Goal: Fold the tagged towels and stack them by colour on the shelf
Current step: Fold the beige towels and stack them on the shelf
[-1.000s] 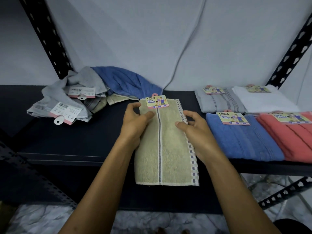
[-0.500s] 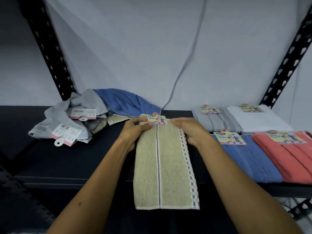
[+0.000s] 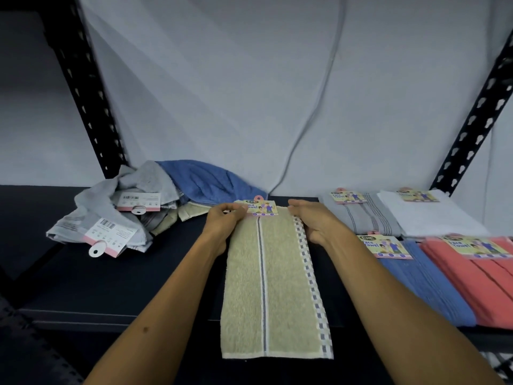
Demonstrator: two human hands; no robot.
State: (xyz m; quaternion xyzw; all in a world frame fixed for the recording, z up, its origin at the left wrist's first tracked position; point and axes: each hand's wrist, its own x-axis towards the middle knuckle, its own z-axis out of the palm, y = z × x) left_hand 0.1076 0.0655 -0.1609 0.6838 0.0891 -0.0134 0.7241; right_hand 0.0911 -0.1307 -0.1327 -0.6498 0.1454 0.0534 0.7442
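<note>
L hand (image 3: 222,220) has fingers curled at the far left corner of the beige towel (image 3: 273,287), thumb and fingertips pinching the top edge just left of its card tag (image 3: 261,208). R hand (image 3: 313,220) mirrors it at the far right corner, fingers bent over the edge by the checked border, gripping the fabric; exact fingertip contact is hard to make out w/ the blur. Both forearms run in from the bottom of the frame, one each side of the towel. Beige towel lies folded into a long narrow strip, centre of the dark shelf (image 3: 125,273), far end flat on the shelf, near end hanging over the front edge; a grey stripe runs down its middle, checked trim down the right side. To the right, folded stacks side by side: grey towel (image 3: 361,218) and white towel (image 3: 427,215) at the back, blue towel (image 3: 427,284) and coral towel (image 3: 483,282) in front, each w/ a tag on its far end. Blue one sits just beside the R wrist. To the left at the back, an unfolded heap (image 3: 133,207): grey pieces w/ barcode tags showing, a crumpled blue towel (image 3: 208,182) behind, a bit of beige poking out near the L hand. Black perforated uprights (image 3: 88,101) stand at both sides; a cable (image 3: 313,120) runs down the pale wall behind.
</note>
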